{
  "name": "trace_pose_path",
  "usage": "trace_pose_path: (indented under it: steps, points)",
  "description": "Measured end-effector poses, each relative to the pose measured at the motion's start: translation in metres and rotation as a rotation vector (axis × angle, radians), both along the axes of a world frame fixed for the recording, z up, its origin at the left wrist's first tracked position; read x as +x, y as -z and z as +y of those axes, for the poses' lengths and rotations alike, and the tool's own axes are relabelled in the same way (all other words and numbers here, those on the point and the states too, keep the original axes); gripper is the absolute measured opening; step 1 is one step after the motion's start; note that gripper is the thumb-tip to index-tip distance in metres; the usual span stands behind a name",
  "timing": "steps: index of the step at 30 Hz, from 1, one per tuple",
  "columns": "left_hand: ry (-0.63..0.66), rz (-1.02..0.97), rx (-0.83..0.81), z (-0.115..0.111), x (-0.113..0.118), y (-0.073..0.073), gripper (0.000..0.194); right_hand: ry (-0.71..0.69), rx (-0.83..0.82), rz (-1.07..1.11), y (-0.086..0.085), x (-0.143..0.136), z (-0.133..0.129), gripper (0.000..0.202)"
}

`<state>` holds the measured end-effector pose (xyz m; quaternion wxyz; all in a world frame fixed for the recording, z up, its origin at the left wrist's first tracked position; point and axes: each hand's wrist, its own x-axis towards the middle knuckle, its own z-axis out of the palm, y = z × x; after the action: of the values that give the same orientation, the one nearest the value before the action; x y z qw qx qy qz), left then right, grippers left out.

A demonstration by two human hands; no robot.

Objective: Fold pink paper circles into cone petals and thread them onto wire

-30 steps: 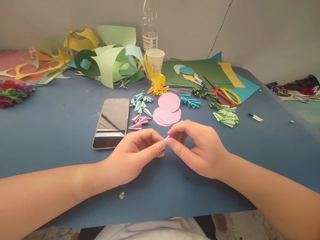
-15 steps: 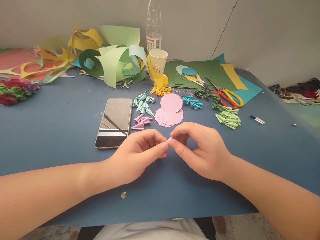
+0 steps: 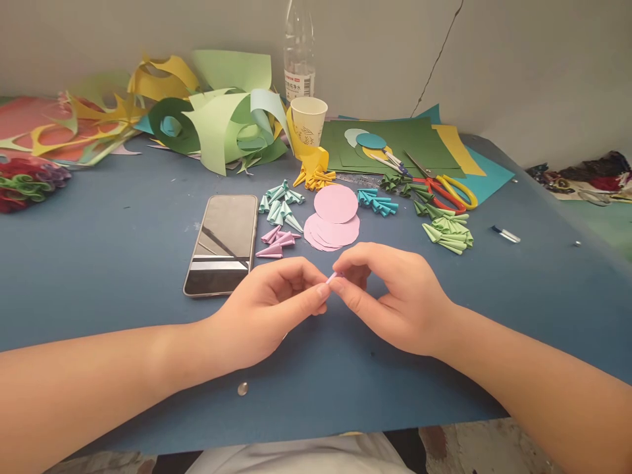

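Note:
Between the fingertips of my left hand (image 3: 276,306) and my right hand (image 3: 395,299) is a small piece of rolled pink paper (image 3: 334,276), mostly covered by the fingers. Both hands pinch it just above the blue table (image 3: 316,382). Right behind the hands lies a stack of pink paper circles (image 3: 333,227). Several pink paper cones (image 3: 278,242) rest left of the stack, with pale blue cones (image 3: 281,204) beyond them. A smartphone (image 3: 222,243) lies flat beside my left hand, its lower right part hidden by that hand.
Blue cones (image 3: 378,202), yellow cones (image 3: 316,179) and light green cones (image 3: 450,234) lie farther back. Scissors (image 3: 447,191) rest by green paper sheets (image 3: 419,148). A paper cup (image 3: 309,122) and a plastic bottle (image 3: 299,52) stand near the wall, beside curled paper scraps (image 3: 217,125).
The view has shifted slightly, so the objects on the table appear a little farther left. Both hands keep their pinch on the pink paper, with hardly any movement.

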<state>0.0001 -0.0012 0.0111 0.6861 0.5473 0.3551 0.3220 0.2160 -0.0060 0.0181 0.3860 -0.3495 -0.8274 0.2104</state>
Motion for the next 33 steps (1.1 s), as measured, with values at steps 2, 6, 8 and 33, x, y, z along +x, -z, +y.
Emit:
trace_pose_path:
  steps: [2, 6, 8, 33]
  points:
    - [-0.003, 0.0, -0.007, 0.0001, 0.0002, -0.0001, 0.018, -0.003, 0.0, -0.001, 0.0001, 0.0, 0.0002, 0.006]
    - [0.003, 0.006, -0.001, -0.0001, -0.0008, 0.0001, 0.018, -0.004, 0.003, 0.0, -0.0001, 0.0002, 0.0001, 0.006]
    - [0.004, 0.01, 0.008, -0.0003, -0.0013, 0.0003, 0.018, -0.005, 0.003, -0.002, -0.0002, 0.0003, -0.0001, 0.006]
    - [0.013, 0.003, 0.001, -0.0011, -0.002, 0.0016, 0.017, -0.02, -0.007, -0.025, -0.0016, 0.0018, 0.0007, 0.005]
